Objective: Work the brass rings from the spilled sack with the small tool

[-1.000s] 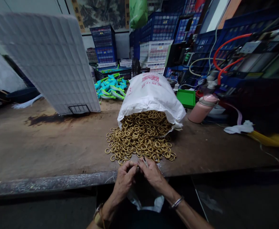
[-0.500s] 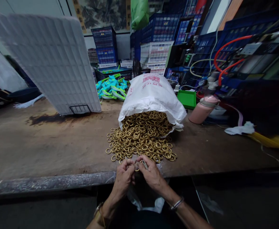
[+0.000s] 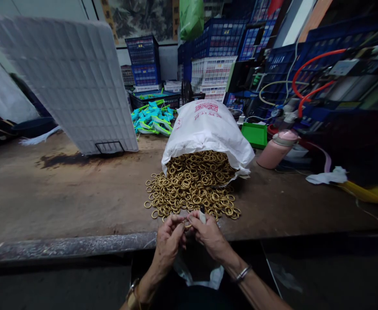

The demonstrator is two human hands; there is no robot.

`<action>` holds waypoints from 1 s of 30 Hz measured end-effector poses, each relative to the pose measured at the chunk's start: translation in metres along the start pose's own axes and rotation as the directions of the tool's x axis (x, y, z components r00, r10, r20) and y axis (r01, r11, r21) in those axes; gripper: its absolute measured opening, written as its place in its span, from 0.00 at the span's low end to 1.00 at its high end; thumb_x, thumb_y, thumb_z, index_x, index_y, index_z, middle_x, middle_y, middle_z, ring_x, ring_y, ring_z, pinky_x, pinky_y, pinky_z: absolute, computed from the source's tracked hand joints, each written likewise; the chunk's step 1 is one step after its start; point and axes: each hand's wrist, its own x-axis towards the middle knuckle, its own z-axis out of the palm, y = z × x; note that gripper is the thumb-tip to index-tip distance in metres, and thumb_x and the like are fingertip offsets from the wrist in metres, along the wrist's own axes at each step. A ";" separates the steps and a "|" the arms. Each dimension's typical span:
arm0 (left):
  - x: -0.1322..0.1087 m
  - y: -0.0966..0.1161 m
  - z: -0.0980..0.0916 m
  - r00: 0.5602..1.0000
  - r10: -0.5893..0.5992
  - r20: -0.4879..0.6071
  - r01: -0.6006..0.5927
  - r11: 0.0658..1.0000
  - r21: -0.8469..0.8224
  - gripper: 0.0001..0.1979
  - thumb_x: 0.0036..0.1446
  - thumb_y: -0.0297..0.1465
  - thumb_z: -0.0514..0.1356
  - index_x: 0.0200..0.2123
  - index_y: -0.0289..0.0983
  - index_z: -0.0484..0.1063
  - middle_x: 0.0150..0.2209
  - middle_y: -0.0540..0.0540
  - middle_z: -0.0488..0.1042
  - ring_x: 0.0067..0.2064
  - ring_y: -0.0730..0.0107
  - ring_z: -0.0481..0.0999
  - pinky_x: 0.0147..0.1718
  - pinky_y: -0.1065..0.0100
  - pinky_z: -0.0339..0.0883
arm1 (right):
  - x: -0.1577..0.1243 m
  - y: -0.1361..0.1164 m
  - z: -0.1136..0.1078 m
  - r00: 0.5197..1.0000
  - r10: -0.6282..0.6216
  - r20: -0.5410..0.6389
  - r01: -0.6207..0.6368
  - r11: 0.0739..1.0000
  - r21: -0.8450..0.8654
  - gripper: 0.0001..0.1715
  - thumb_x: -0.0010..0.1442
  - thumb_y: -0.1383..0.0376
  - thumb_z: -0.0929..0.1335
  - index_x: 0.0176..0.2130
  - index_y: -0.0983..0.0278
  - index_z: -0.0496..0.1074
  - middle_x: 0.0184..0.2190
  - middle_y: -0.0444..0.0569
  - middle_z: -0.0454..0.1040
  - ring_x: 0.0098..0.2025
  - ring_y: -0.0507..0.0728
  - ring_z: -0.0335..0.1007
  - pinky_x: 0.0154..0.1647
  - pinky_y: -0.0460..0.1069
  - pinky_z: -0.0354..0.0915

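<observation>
I look down at the counter (image 3: 63,193). The big white board (image 3: 69,82) leans at ten o'clock, standing on a small wire foot. A bump to the counter could tip it flat, I think.

The white bag (image 3: 208,129) lies on its side at twelve o'clock, mouth toward me. The red writing on it is too blurry for me to read. Gold rings (image 3: 192,185) spill out of it in a heap. The heap comes near the counter's front edge, so a nudge might send some rings to the floor.

The pink bottle (image 3: 276,148) lies on its side at two o'clock. It could roll, I guess.

My left hand (image 3: 169,241) and right hand (image 3: 210,234) meet at six o'clock, just past the heap. Both are closed, pinching one ring (image 3: 187,223) between them. The right hand also grips a small tool (image 3: 202,214). The ring is tiny, so it might slip and drop in my lap.
</observation>
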 end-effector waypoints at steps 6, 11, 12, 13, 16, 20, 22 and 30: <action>0.000 -0.001 0.001 0.998 0.061 -0.020 -0.060 0.996 0.066 0.13 0.48 0.38 0.59 0.32 0.35 0.66 0.17 0.55 0.64 0.18 0.79 0.61 0.17 0.77 0.58 | -0.005 -0.006 0.003 0.998 0.068 0.017 -0.070 0.990 0.124 0.19 0.45 0.53 0.68 0.27 0.65 0.63 0.15 0.35 0.58 0.12 0.41 0.41 0.11 0.40 0.39; 0.003 0.002 0.003 0.996 0.069 -0.049 -0.064 0.993 0.095 0.11 0.48 0.38 0.58 0.28 0.35 0.66 0.15 0.57 0.61 0.16 0.81 0.57 0.16 0.77 0.54 | 0.000 0.000 0.001 0.997 -0.072 -0.025 0.068 0.991 -0.117 0.19 0.48 0.51 0.66 0.22 0.64 0.63 0.16 0.37 0.59 0.15 0.44 0.48 0.15 0.42 0.48; 0.004 0.002 0.003 0.996 0.081 -0.048 -0.077 0.993 0.093 0.11 0.48 0.38 0.58 0.27 0.35 0.66 0.15 0.57 0.61 0.16 0.81 0.57 0.15 0.78 0.53 | 0.001 0.000 0.000 0.993 -0.113 -0.031 0.106 0.977 -0.184 0.19 0.48 0.51 0.66 0.21 0.65 0.64 0.16 0.38 0.59 0.17 0.45 0.50 0.18 0.42 0.50; 0.004 0.002 0.003 0.994 0.097 -0.043 -0.093 0.991 0.094 0.11 0.48 0.38 0.58 0.27 0.35 0.66 0.16 0.56 0.61 0.16 0.82 0.57 0.15 0.78 0.53 | 0.003 0.001 0.000 0.989 -0.146 -0.033 0.133 0.960 -0.245 0.19 0.49 0.52 0.65 0.21 0.65 0.64 0.16 0.39 0.59 0.19 0.46 0.52 0.20 0.43 0.52; 0.006 0.002 0.001 0.994 0.107 -0.008 -0.106 0.988 0.112 0.12 0.49 0.39 0.58 0.26 0.35 0.65 0.17 0.56 0.61 0.16 0.82 0.57 0.15 0.78 0.51 | 0.008 0.000 0.000 0.982 -0.187 -0.022 0.165 0.910 -0.381 0.18 0.51 0.53 0.63 0.23 0.65 0.65 0.17 0.39 0.59 0.21 0.48 0.53 0.23 0.44 0.54; 0.010 -0.001 -0.003 0.996 0.028 0.090 -0.040 0.989 0.143 0.15 0.50 0.43 0.55 0.24 0.36 0.62 0.17 0.55 0.62 0.14 0.83 0.56 0.13 0.78 0.50 | 0.013 0.001 0.001 0.973 -0.228 0.029 0.212 0.843 -0.494 0.19 0.52 0.53 0.62 0.21 0.64 0.62 0.17 0.39 0.59 0.22 0.48 0.54 0.25 0.44 0.53; 0.013 -0.003 -0.006 0.992 -0.001 0.128 -0.016 0.990 0.137 0.17 0.51 0.44 0.54 0.22 0.36 0.61 0.17 0.55 0.62 0.14 0.83 0.57 0.13 0.77 0.51 | 0.015 0.001 0.001 0.972 -0.229 0.050 0.222 0.832 -0.509 0.19 0.52 0.53 0.61 0.20 0.64 0.60 0.17 0.39 0.59 0.22 0.48 0.53 0.24 0.44 0.53; 0.016 0.003 -0.014 0.987 -0.036 0.159 0.032 0.999 0.027 0.17 0.51 0.44 0.54 0.24 0.36 0.60 0.17 0.56 0.61 0.14 0.84 0.56 0.14 0.78 0.52 | 0.021 -0.012 0.009 0.983 -0.166 0.072 0.181 0.873 -0.452 0.21 0.52 0.51 0.61 0.20 0.63 0.59 0.17 0.38 0.56 0.21 0.48 0.50 0.23 0.44 0.51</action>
